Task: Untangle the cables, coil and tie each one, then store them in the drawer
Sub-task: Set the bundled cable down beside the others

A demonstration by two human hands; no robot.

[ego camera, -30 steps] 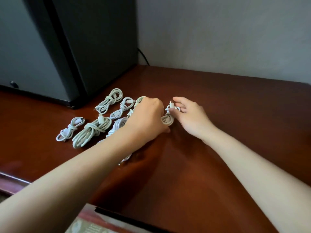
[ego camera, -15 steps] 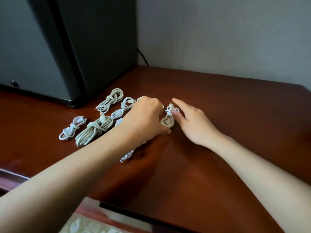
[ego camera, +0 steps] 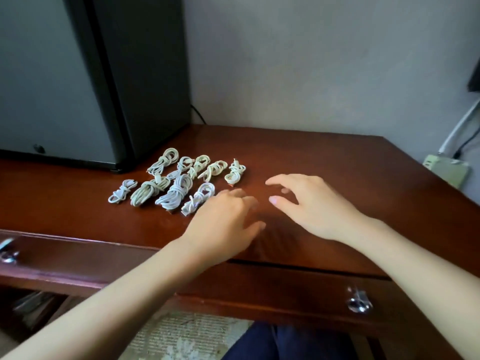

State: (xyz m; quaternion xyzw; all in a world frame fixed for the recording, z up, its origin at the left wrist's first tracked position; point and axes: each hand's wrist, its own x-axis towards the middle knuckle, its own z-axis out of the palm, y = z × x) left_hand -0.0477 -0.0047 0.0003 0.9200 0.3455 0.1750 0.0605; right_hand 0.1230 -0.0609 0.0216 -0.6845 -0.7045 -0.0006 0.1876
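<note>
Several white cables, each coiled and tied, lie in two rows on the dark wooden desk (ego camera: 337, 162). The rightmost bundle (ego camera: 235, 173) sits at the end of the far row; a larger bundle (ego camera: 176, 193) lies in the near row. My left hand (ego camera: 228, 224) hovers just right of the nearest bundle (ego camera: 198, 197), fingers relaxed, holding nothing. My right hand (ego camera: 309, 203) is spread open above the bare desk, apart from the cables. Below the desk's front edge are two shut drawers, the right drawer (ego camera: 311, 289) with a metal handle (ego camera: 358, 302).
A black appliance (ego camera: 104, 74) stands at the back left, close behind the cables. The left drawer's handle (ego camera: 7, 252) shows at the left edge. A power strip with plugs (ego camera: 446, 170) lies beyond the desk's right side. Patterned floor and my dark-clothed leg (ego camera: 285, 341) are below.
Both hands have let go of the rightmost bundle and drawn back toward the desk's front edge. The view has pulled back, so the drawers are in sight.
</note>
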